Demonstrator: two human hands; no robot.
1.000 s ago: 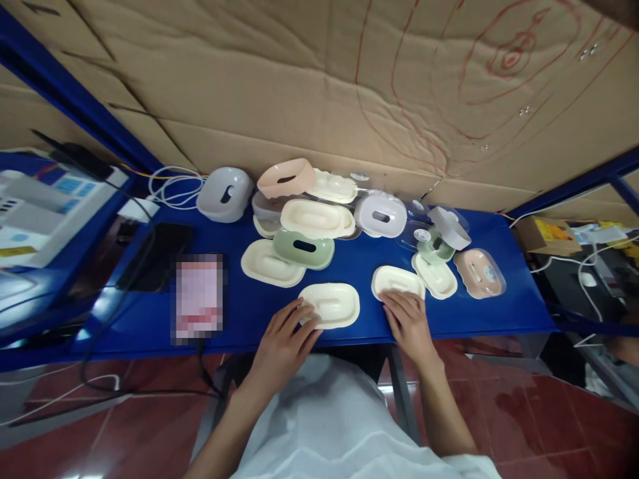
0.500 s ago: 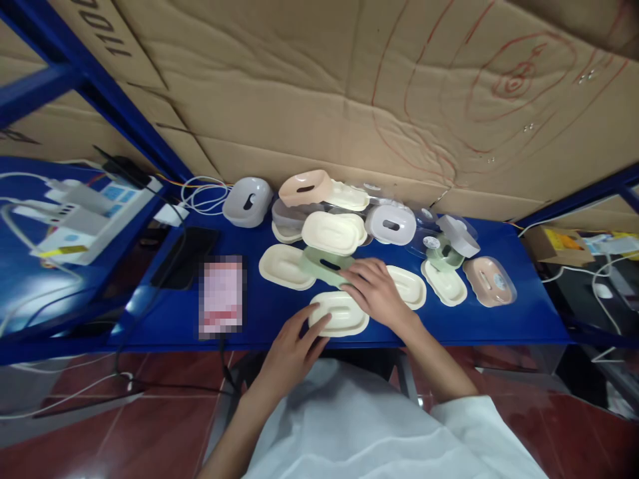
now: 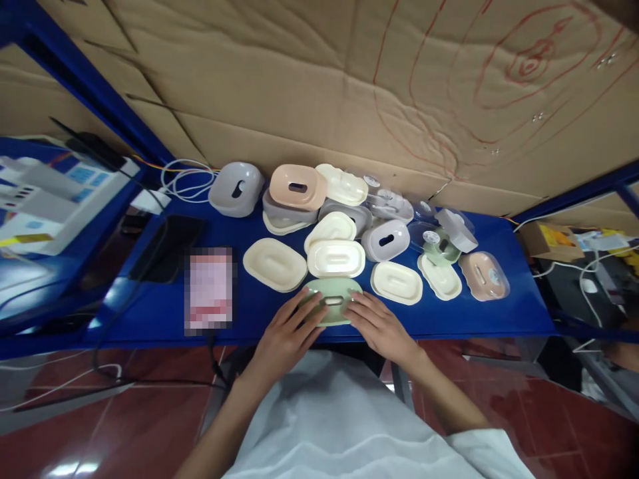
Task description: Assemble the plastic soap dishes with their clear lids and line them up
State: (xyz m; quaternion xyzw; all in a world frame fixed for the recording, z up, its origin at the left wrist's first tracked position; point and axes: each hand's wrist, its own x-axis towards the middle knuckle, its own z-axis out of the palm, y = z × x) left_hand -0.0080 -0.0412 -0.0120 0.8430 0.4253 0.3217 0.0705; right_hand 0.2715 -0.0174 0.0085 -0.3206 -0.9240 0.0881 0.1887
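A green slotted dish [image 3: 333, 287] sits near the table's front edge, with something cream showing through its slot. My left hand [image 3: 292, 326] holds its left end, fingers over the rim. At the right end my right hand [image 3: 380, 326] grips the same dish. Directly behind it lies a cream tray [image 3: 336, 258], partly over another cream piece [image 3: 332, 228]. One more cream tray [image 3: 275, 264] is on the left, and a further one [image 3: 397, 283] on the right.
Grey bowl [image 3: 236, 189], peach dish [image 3: 298, 186] and lilac dish [image 3: 386, 241] stand at the back. Right: wavy cream tray [image 3: 439, 276] and pinkish dish [image 3: 484, 276]. Left: a blurred pink item [image 3: 208, 287], dark flat object [image 3: 170, 247] and white cables [image 3: 187, 179].
The green dish has come forward over the front cream tray, and both hands now hold it. A cream tray now lies behind it. The view has shifted slightly.
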